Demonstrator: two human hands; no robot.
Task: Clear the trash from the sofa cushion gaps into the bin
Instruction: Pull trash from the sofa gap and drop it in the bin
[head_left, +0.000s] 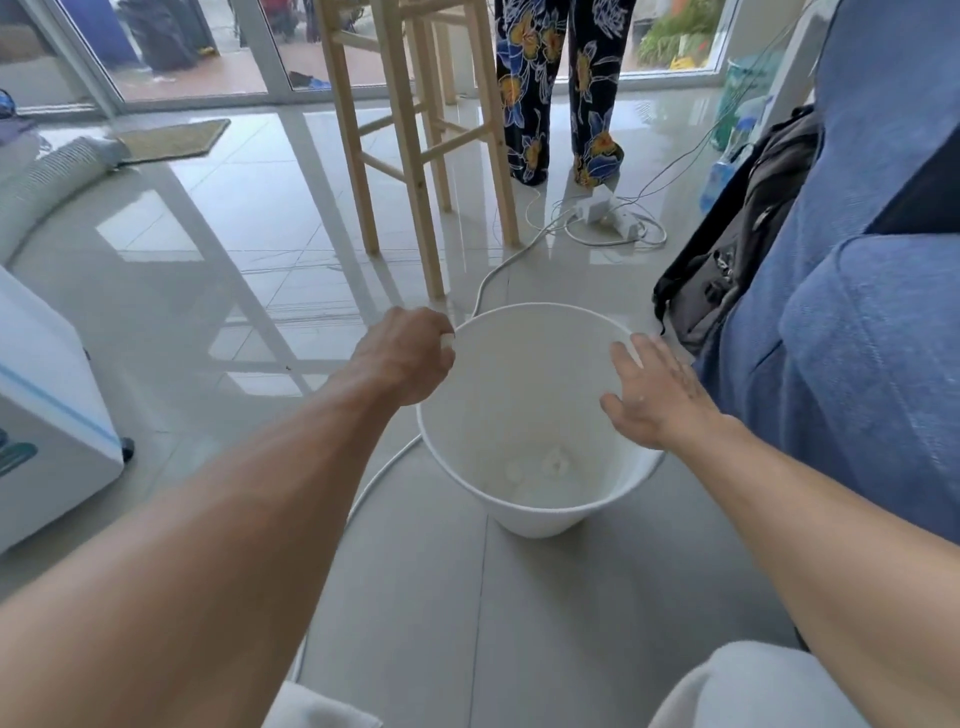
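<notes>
The blue fabric sofa (857, 338) fills the right side, and its padded cushions look soft enough to swallow small scraps in their creases. No trash shows on the part in view. Just beside its front edge, on the glossy grey tiled floor (441, 597), stands the round white plastic bin (524, 384), which tapers towards its base and is open at the top.

The bin is probably light: thin-walled, stiff and almost empty. It should slide or tip easily on such smooth tiles. The rim is the sensible place to take hold of it, one hand on each side, and it would need steadying when it is dragged closer to the cushions.

Both bare forearms reach forward and down to that rim. The left hand (402, 353) sits at the left edge, knuckles up and wrist straight. Its fingers (441, 358) are curled under with a bit of white between them. I cannot tell whether that is the rim or a scrap they pinch. The right hand (657, 400) hovers over the right edge with the palm down. Its fingers are straight and spread and hold nothing. I cannot tell whether the fingertips touch the rim.

At the bottom of the bin lie a few small white crumpled scraps (556, 460). They look weightless and soft, so a fingertip pinch should lift them.
</notes>
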